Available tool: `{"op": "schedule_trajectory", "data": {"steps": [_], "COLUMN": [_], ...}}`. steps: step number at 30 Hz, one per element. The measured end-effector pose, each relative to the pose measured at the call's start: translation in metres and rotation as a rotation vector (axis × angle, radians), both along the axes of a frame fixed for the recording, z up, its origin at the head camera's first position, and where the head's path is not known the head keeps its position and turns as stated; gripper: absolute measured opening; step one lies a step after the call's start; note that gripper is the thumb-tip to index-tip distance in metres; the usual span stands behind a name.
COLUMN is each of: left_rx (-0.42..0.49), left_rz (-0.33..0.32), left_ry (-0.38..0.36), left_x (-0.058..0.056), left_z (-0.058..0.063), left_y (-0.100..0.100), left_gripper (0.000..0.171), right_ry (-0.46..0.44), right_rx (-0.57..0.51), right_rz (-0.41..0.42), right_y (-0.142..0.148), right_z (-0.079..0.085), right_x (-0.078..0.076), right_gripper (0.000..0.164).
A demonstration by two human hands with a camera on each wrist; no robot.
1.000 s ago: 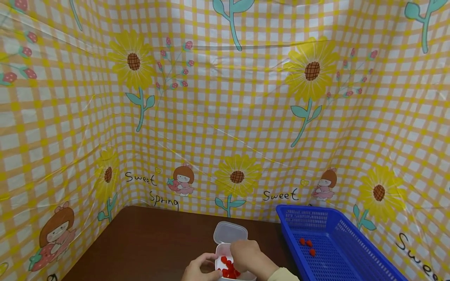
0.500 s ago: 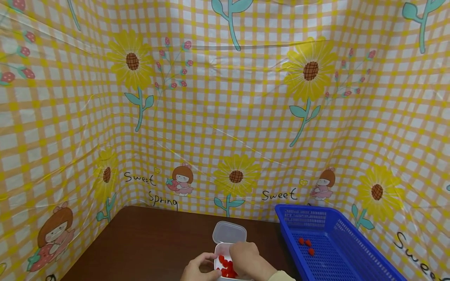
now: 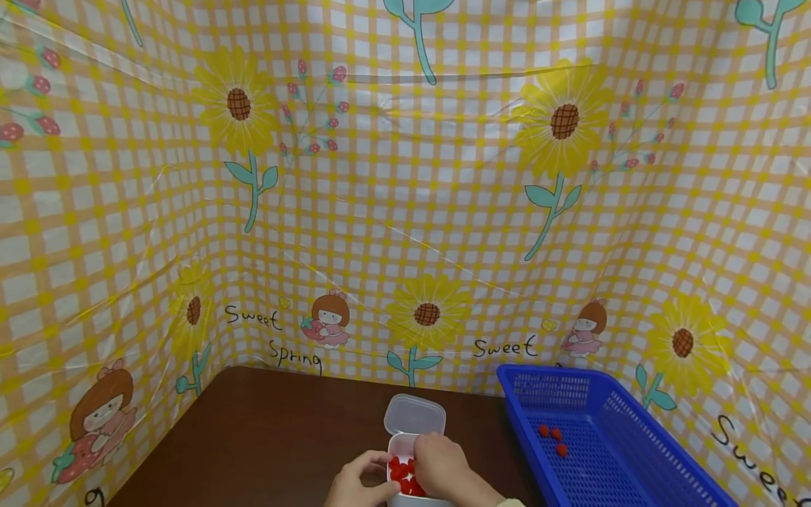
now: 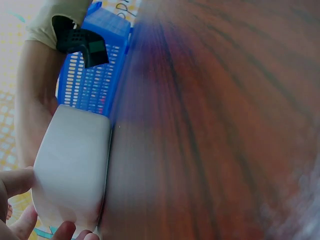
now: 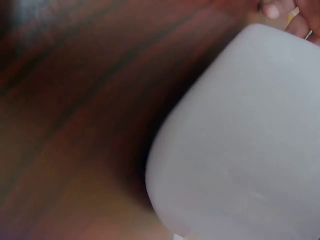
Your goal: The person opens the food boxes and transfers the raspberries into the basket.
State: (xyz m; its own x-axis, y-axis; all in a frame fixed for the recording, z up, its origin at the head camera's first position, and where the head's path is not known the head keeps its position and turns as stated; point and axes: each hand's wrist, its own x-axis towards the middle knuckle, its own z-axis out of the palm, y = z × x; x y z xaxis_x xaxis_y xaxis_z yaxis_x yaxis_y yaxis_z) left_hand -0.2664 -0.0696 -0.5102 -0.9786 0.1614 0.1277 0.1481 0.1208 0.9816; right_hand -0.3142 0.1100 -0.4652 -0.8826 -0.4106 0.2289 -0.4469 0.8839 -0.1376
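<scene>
A small white plastic box (image 3: 418, 501) stands near the front of the table, with several small red berry-like pieces (image 3: 399, 470) inside. My left hand (image 3: 361, 480) holds the box's left side, thumb toward the front and fingers at the rim. From the right, my right hand (image 3: 443, 470) reaches down into the box with bent fingers. Its fingertips are hidden, so I cannot tell whether they pinch a piece. In the left wrist view, fingers (image 4: 17, 182) touch the end of the box. The box's plain side fills much of the right wrist view.
A translucent lid (image 3: 415, 415) lies just behind the box. To the right stands a blue slotted basket (image 3: 602, 465) with three red pieces (image 3: 562, 450) on its floor. Behind the dark wooden table (image 3: 285, 436) hangs a yellow checked cloth (image 3: 405, 211).
The red pieces have shifted inside the box and spread toward its left side. My right hand stays in the box, slightly moved, while the left keeps its hold. The head view tilts slightly.
</scene>
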Motion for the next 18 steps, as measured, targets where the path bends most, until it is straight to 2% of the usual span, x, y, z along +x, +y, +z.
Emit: {"op": "schedule_trajectory", "data": {"steps": [6, 8, 14, 18], "left_rx": [0.016, 0.012, -0.006, -0.01], "left_rz": [-0.004, -0.005, -0.012, -0.021], "left_ry": [-0.002, 0.005, 0.033, 0.043], "left_x": [-0.0008, -0.0008, 0.0001, -0.0002], "left_z": [0.0006, 0.0001, -0.0017, -0.0019], "left_y": [-0.0007, -0.0011, -0.0028, -0.0032], "left_gripper": [0.038, 0.038, 0.038, 0.038], "right_ry": [0.059, 0.059, -0.076, -0.141], "right_rx": [-0.105, -0.134, -0.251, -0.325], "right_rz": [0.062, 0.073, 0.097, 0.123], "right_y": [-0.0007, -0.0011, -0.0022, -0.0013], "right_z": [-0.0005, -0.0021, -0.0039, -0.0068], "right_x": [0.0024, 0.0023, -0.0009, -0.0039], "right_gripper": [0.031, 0.031, 0.013, 0.01]}}
